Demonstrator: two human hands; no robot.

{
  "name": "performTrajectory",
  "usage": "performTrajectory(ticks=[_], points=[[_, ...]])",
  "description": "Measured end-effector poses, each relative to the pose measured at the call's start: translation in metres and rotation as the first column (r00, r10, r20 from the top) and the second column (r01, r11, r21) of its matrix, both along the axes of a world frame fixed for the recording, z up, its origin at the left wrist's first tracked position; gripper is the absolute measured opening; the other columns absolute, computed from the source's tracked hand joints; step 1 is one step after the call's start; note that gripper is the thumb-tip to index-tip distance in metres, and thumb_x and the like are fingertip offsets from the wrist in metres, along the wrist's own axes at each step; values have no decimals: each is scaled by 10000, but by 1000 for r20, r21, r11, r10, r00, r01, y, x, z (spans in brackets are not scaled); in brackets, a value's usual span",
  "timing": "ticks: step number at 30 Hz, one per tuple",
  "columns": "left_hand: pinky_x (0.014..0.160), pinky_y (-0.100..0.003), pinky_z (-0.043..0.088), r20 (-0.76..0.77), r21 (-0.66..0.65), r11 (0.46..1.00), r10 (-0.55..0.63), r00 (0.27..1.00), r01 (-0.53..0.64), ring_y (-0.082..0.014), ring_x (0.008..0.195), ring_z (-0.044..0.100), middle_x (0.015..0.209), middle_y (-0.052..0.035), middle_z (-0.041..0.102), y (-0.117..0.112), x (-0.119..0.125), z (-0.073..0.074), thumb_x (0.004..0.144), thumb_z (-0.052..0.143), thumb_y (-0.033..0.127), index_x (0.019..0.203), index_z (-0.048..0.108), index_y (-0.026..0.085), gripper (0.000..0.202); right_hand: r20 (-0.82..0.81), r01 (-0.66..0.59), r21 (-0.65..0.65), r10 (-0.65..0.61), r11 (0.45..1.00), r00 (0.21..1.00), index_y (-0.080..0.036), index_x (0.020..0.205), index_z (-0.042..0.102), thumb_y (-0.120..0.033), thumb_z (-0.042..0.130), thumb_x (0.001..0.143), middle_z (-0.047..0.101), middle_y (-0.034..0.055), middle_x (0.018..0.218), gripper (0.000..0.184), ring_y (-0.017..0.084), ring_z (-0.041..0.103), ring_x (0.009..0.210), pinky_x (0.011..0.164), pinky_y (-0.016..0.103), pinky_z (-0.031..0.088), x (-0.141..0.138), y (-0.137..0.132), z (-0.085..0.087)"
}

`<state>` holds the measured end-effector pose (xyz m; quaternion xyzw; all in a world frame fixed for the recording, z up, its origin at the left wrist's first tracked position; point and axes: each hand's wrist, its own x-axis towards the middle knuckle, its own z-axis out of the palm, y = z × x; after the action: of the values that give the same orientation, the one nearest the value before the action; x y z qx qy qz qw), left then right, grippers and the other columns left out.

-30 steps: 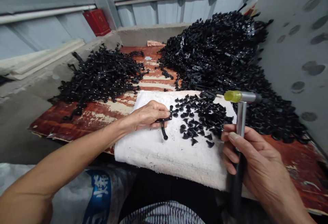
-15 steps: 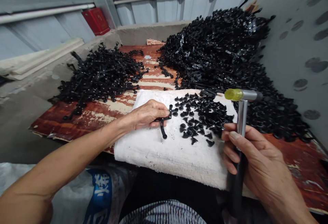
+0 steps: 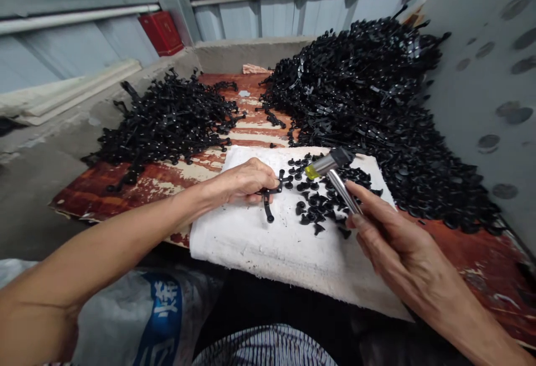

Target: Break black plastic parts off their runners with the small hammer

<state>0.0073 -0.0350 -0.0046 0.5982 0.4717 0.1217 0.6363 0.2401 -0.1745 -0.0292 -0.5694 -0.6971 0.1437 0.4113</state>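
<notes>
My left hand (image 3: 251, 181) pinches a black branched plastic part (image 3: 268, 207) against the white folded cloth (image 3: 234, 237); one arm of the part points toward me. My right hand (image 3: 389, 237) is wrapped round the handle of a mallet (image 3: 329, 164) with a metal head and a yellow face. The mallet head hangs tilted over several small black round-headed pieces (image 3: 314, 204) on the cloth, its yellow face toward my left hand. My fingers hide some of the black part.
Behind my left hand lies a heap of black branched parts (image 3: 167, 118) on the worn red-brown board (image 3: 184, 179). A far larger black pile (image 3: 355, 81) rises at the back right, beside a grey panel (image 3: 494, 37). A red box (image 3: 162, 32) sits at the wall.
The mallet has swung left and its head has tipped down toward the cloth, my right hand moving with it. My left hand keeps the black part in nearly the same place.
</notes>
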Motion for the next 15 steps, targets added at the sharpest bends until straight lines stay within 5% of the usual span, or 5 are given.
performTrajectory(ticks=[3, 10, 15], points=[[290, -169, 177, -37, -11, 1000, 3, 999, -3, -41, 275, 372, 472, -42, 586, 2, 1, 3, 739, 584, 89, 545, 592, 129, 198, 205, -118, 102, 95, 988, 974, -202, 1414, 513, -154, 441, 949, 682, 118, 1076, 473, 219, 676, 863, 713, 331, 576, -1, 11, 4], [295, -172, 185, -75, -42, 999, 22, 997, -25, -41, 275, 362, 456, -36, 570, 2, 6, 10, 702, 618, 84, 537, 611, 123, 170, 330, -166, 216, 88, 962, 940, -210, 1495, 406, -61, 420, 927, 609, 67, 860, 587, 157, 564, 624, 532, 261, 480, -8, 18, 16], [287, -179, 169, -98, -40, 999, 26, 995, -31, -48, 267, 365, 483, -52, 593, 3, 4, 6, 707, 581, 82, 527, 589, 135, 188, 472, -185, 130, 103, 974, 876, -141, 1404, 518, -89, 418, 917, 547, 38, 754, 500, 132, 470, 477, 408, 252, 404, -9, 15, 20]])
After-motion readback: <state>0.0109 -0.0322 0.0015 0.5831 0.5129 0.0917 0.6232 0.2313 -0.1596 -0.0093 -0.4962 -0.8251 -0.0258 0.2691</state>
